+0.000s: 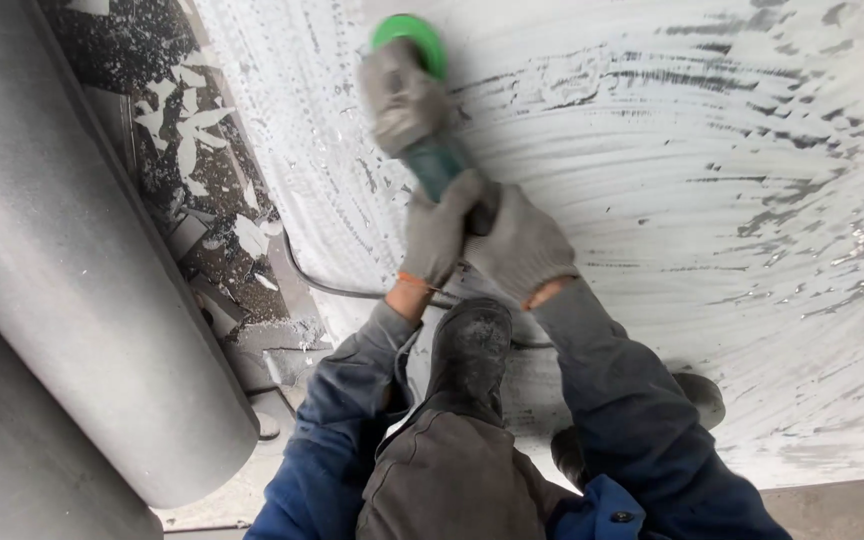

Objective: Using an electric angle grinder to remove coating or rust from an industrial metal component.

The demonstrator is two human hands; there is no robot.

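A teal-bodied angle grinder [422,130] with a green disc [410,38] rests against a large curved white-coated metal surface [712,200]. My left hand [440,230], in a grey knit glove, is wrapped around the grinder's rear body. My right hand [520,245], gloved the same way, grips the body just beside it. The grinder's head is blurred. Both blue sleeves reach up from the bottom of the view.
A grey steel pipe [72,260] runs diagonally at the left. Dark floor [202,170] with white paint flakes lies between pipe and surface. A black cable [327,285] trails from the grinder. My dark boot [470,345] and knee sit below my hands.
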